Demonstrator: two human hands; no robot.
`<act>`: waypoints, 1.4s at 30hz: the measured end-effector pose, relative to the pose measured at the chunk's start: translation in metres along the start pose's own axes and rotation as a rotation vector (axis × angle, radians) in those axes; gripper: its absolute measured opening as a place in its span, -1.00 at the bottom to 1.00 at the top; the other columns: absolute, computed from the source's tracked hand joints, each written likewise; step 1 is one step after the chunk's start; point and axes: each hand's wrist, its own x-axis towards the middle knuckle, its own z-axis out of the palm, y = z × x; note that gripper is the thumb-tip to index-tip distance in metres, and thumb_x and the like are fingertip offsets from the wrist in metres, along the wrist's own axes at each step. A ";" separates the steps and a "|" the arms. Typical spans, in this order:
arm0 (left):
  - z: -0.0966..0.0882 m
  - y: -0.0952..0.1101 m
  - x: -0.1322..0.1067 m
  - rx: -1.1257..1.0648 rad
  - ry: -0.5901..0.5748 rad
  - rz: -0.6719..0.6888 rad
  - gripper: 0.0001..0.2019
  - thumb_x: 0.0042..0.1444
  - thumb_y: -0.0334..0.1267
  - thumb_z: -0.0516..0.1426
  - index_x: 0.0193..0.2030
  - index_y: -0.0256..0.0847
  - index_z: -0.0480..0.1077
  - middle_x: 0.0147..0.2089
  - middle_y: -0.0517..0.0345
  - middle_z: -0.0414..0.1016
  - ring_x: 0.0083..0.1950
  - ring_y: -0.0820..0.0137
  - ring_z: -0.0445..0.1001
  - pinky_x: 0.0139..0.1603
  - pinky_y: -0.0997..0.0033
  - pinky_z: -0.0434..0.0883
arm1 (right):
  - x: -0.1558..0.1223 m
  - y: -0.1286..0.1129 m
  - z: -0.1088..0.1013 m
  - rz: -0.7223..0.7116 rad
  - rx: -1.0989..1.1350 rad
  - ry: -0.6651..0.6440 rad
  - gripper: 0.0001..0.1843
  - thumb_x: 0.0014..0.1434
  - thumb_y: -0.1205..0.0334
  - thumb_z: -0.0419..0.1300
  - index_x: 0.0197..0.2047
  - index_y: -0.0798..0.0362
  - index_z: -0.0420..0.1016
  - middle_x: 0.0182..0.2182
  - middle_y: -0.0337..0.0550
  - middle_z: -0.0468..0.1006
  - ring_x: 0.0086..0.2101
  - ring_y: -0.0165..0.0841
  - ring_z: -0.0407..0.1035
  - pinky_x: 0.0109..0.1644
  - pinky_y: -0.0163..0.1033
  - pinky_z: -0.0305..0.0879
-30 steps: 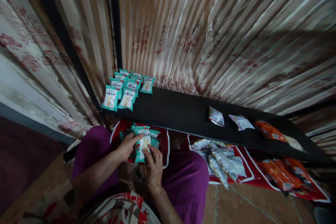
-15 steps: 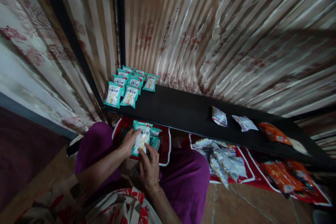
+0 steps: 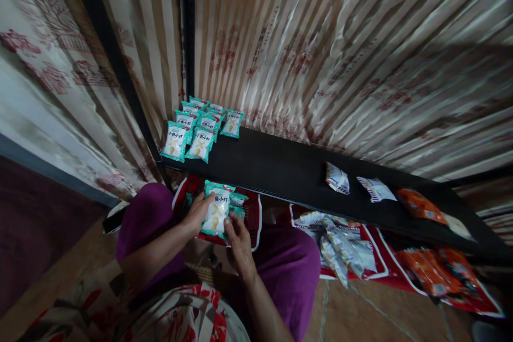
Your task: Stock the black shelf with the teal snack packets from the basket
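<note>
Between my two hands is a teal and white snack bag (image 3: pixel 217 212), its printed front turned up toward me, held above a red basket (image 3: pixel 256 224) with a white rim. My left hand (image 3: pixel 197 212) grips the bag's left side, thumb on the front. At the lower right edge of the bag, my right hand (image 3: pixel 239 238) pinches it with thumb and fingers. More teal snack bags (image 3: pixel 238 200) lie in the basket below, partly hidden. On the shelf's left end, several matching teal bags (image 3: pixel 200 144) lean in overlapping rows, with one at the start of another row.
A long black shelf (image 3: pixel 276 163) runs across in front of me. On its right lie two white striped bags (image 3: pixel 337 178) and orange bags (image 3: pixel 420 206). Red baskets with silver-white bags (image 3: pixel 340 246) and orange bags (image 3: pixel 430 272) stand below. Curtains (image 3: pixel 280 53) hang behind; a black post (image 3: pixel 188 26) rises at left.
My right hand has shifted from the front of the snack bag to its lower right edge, uncovering more of the print. My left hand keeps its hold. The view has moved slightly.
</note>
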 end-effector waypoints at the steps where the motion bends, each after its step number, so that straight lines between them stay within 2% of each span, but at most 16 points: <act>1: 0.000 0.001 0.000 0.000 -0.002 0.001 -0.58 -0.19 -0.01 0.30 -0.25 -0.24 0.39 -0.31 0.06 0.57 -0.33 0.27 0.54 -0.36 0.38 0.42 | 0.000 -0.004 0.001 0.044 0.054 -0.032 -0.47 -0.06 -0.04 0.32 -0.05 0.04 0.47 -0.13 -0.11 0.56 -0.11 -0.20 0.41 0.03 -0.11 0.32; 5: -0.001 0.003 -0.002 0.033 -0.016 -0.020 -0.60 -0.19 -0.03 0.28 -0.27 -0.26 0.40 -0.35 0.07 0.57 -0.37 0.30 0.53 -0.39 0.39 0.42 | -0.002 -0.015 0.009 0.135 0.198 -0.081 -0.44 -0.18 -0.02 0.40 -0.11 0.07 0.52 -0.19 -0.11 0.60 -0.18 -0.17 0.47 -0.03 -0.10 0.37; 10: -0.002 0.002 0.000 0.079 -0.037 -0.013 -0.60 -0.17 0.00 0.25 -0.28 -0.27 0.42 -0.39 0.09 0.55 -0.41 0.33 0.50 -0.39 0.40 0.40 | -0.001 -0.017 0.016 0.179 0.298 -0.134 -0.54 -0.17 -0.01 0.40 -0.21 0.04 0.56 -0.32 -0.07 0.62 -0.23 -0.08 0.50 -0.19 -0.05 0.43; 15: -0.001 0.003 -0.001 0.118 -0.084 -0.012 -0.52 -0.14 0.05 0.25 -0.16 -0.27 0.44 -0.21 0.00 0.58 -0.17 0.23 0.54 -0.22 0.35 0.42 | 0.006 -0.008 0.013 0.185 0.315 -0.060 -0.57 -0.21 0.03 0.43 -0.24 0.01 0.54 -0.33 -0.12 0.62 -0.25 -0.10 0.51 -0.18 -0.06 0.43; 20: -0.002 0.003 -0.003 0.162 -0.156 -0.034 -0.42 -0.15 0.07 0.27 -0.02 -0.25 0.41 -0.01 -0.08 0.52 0.01 0.14 0.48 -0.02 0.26 0.40 | 0.016 -0.002 0.005 0.150 0.286 -0.062 -0.55 -0.15 0.02 0.39 -0.17 0.01 0.52 -0.27 -0.13 0.62 -0.23 -0.14 0.50 -0.17 -0.10 0.42; 25: -0.008 -0.005 0.003 0.249 -0.253 -0.061 -0.30 -0.27 -0.08 0.36 0.07 -0.27 0.36 0.07 -0.15 0.47 0.13 0.04 0.40 0.11 0.14 0.34 | 0.030 -0.004 -0.007 0.082 0.182 -0.032 -0.54 -0.09 -0.01 0.34 -0.13 0.02 0.51 -0.24 -0.13 0.62 -0.22 -0.19 0.49 -0.13 -0.16 0.40; 31: -0.013 -0.009 0.016 0.285 -0.293 0.020 -0.24 -0.34 -0.26 0.40 0.11 -0.24 0.32 0.16 -0.18 0.39 0.25 0.02 0.26 0.24 0.03 0.21 | 0.049 -0.008 -0.010 0.069 0.168 -0.040 -0.51 -0.09 -0.04 0.34 -0.13 0.05 0.50 -0.26 -0.14 0.63 -0.25 -0.21 0.49 -0.17 -0.19 0.39; 38: -0.005 -0.002 0.039 0.246 -0.327 0.073 -0.30 -0.29 -0.36 0.36 0.09 -0.26 0.31 0.13 -0.17 0.40 0.16 0.06 0.37 0.17 0.00 0.29 | 0.067 -0.034 -0.008 0.105 0.191 -0.115 -0.52 -0.14 -0.04 0.37 -0.17 0.05 0.49 -0.26 -0.11 0.63 -0.23 -0.20 0.50 -0.16 -0.16 0.40; 42: 0.000 0.009 0.049 0.275 -0.334 0.142 -0.38 -0.25 -0.36 0.32 0.05 -0.27 0.33 0.10 -0.11 0.44 0.13 0.09 0.40 0.16 0.04 0.32 | 0.074 -0.054 -0.008 0.125 0.204 -0.188 -0.43 -0.16 0.00 0.40 -0.08 0.06 0.46 -0.24 -0.08 0.62 -0.26 -0.20 0.50 -0.16 -0.13 0.40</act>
